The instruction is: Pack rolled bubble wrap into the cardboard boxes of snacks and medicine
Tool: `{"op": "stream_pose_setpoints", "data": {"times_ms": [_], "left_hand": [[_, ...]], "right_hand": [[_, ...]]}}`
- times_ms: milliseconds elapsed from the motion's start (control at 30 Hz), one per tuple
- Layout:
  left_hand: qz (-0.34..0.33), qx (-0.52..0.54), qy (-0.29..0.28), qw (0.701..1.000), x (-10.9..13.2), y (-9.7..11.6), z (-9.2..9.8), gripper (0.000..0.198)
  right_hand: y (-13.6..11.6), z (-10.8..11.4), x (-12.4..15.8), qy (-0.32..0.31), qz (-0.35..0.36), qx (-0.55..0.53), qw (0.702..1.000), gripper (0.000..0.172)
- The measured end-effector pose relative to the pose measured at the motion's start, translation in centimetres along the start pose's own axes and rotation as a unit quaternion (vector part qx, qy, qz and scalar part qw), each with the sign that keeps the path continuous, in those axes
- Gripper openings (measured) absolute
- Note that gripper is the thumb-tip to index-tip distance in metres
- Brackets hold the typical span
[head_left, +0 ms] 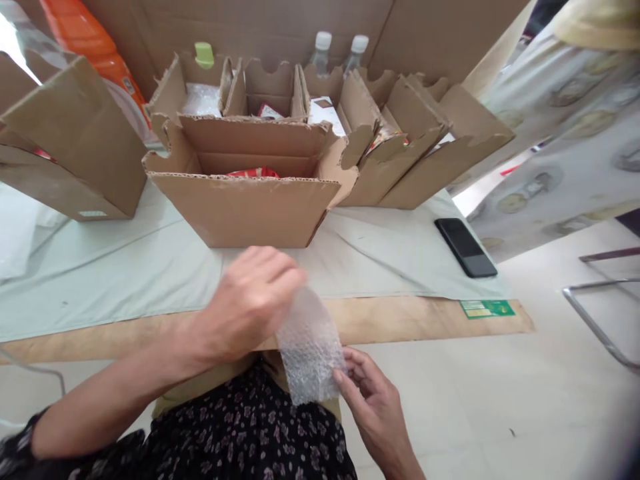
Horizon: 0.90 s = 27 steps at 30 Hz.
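Observation:
A translucent piece of bubble wrap (313, 353) hangs tilted between my two hands, over the front edge of the table and my lap. My left hand (255, 300), slightly blurred, is curled closed at the wrap's upper end; its fingertips are hidden. Lower down, my right hand (373, 393) pinches the wrap's right edge between thumb and fingers. Just beyond my left hand stands an open cardboard box (245, 210) with something red inside.
Behind that box, several narrow cardboard bins (270, 87) hold packaged items. At left are another carton (80, 140) and an orange bottle (95, 47). A black phone (465, 247) lies on the cloth at right. A metal frame (595, 327) stands beyond the table's right end.

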<state>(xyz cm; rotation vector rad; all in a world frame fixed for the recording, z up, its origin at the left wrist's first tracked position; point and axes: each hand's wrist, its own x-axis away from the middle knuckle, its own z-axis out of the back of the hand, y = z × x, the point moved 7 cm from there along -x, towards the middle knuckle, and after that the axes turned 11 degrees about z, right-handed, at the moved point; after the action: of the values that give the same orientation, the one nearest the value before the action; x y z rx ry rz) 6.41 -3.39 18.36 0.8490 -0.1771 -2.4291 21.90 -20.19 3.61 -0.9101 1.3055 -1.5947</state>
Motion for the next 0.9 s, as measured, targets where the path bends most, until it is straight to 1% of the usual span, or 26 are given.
{"op": "stream_pose_setpoints", "data": {"times_ms": [67,100,133,167,200,233,267,333,400,433,500,567,600,667,733,767,800,833,867,900], "left_hand": [[-0.109,0.006,-0.035,0.993,-2.5,3.5,-2.8,0.027],[-0.159,0.008,-0.047,0.986,-3.5,5.0,-4.1,0.028],[-0.187,0.011,-0.041,0.981,-4.4,6.0,-5.2,0.028],[-0.193,0.013,-0.03,0.981,-5.2,6.6,-6.1,0.027],[-0.184,0.019,-0.02,0.982,-5.6,6.8,-6.9,0.029],[-0.169,0.031,-0.016,0.985,-5.7,6.7,-7.4,0.033],[-0.152,0.049,-0.025,0.987,-5.3,6.4,-7.8,0.038],[-0.127,0.107,-0.081,0.983,-3.1,5.6,-8.3,0.041],[-0.089,0.167,-0.169,0.967,0.1,4.5,-8.5,0.038],[-0.072,0.186,-0.203,0.959,1.7,4.1,-8.5,0.04],[-0.066,0.201,-0.252,0.944,4.7,4.0,-8.6,0.051],[-0.081,0.187,-0.273,0.94,6.8,4.4,-9.2,0.057],[-0.088,0.173,-0.272,0.943,7.4,4.7,-9.5,0.055],[-0.091,0.153,-0.249,0.952,7.8,5.0,-10.2,0.039],[-0.07,0.162,-0.207,0.962,7.3,4.9,-10.6,0.023],[-0.053,0.175,-0.189,0.965,6.9,4.7,-10.6,0.018],[-0.034,0.191,-0.176,0.965,6.4,4.5,-10.7,0.016],[-0.015,0.205,-0.17,0.964,5.9,4.4,-10.7,0.015],[0.002,0.217,-0.17,0.961,5.5,4.2,-10.7,0.014],[0.013,0.226,-0.176,0.958,5.1,4.2,-10.8,0.014]], "right_hand": [[2.2,0.6,1.4,0.089,-0.054,-0.088,0.991,0.027],[3.0,0.7,1.9,0.138,-0.075,-0.131,0.979,0.031],[3.7,0.8,2.3,0.186,-0.091,-0.169,0.964,0.035],[4.2,0.7,2.5,0.226,-0.103,-0.2,0.948,0.04],[4.6,0.6,2.5,0.251,-0.115,-0.225,0.934,0.044],[4.8,0.4,2.4,0.263,-0.126,-0.244,0.925,0.049],[5.0,0.3,2.3,0.264,-0.135,-0.256,0.92,0.053],[5.1,0.4,2.0,0.246,-0.146,-0.266,0.92,0.058],[5.2,1.0,1.9,0.226,-0.151,-0.264,0.926,0.058],[5.2,1.3,1.9,0.22,-0.152,-0.263,0.927,0.057],[5.1,1.8,2.0,0.213,-0.153,-0.265,0.928,0.054],[5.0,1.7,1.8,0.205,-0.153,-0.275,0.927,0.052],[4.9,1.5,1.7,0.198,-0.153,-0.282,0.926,0.051],[4.9,1.0,1.5,0.174,-0.154,-0.286,0.93,0.05],[5.1,1.3,1.7,0.156,-0.143,-0.251,0.944,0.044],[4.9,2.1,1.9,0.158,-0.119,-0.206,0.958,0.04],[4.5,3.1,2.0,0.166,-0.077,-0.138,0.973,0.035],[3.6,4.3,2.2,0.173,-0.016,-0.051,0.984,0.032],[2.3,5.2,2.3,0.172,0.055,0.047,0.983,0.033],[1.0,5.7,2.4,0.157,0.128,0.143,0.969,0.041]]}}
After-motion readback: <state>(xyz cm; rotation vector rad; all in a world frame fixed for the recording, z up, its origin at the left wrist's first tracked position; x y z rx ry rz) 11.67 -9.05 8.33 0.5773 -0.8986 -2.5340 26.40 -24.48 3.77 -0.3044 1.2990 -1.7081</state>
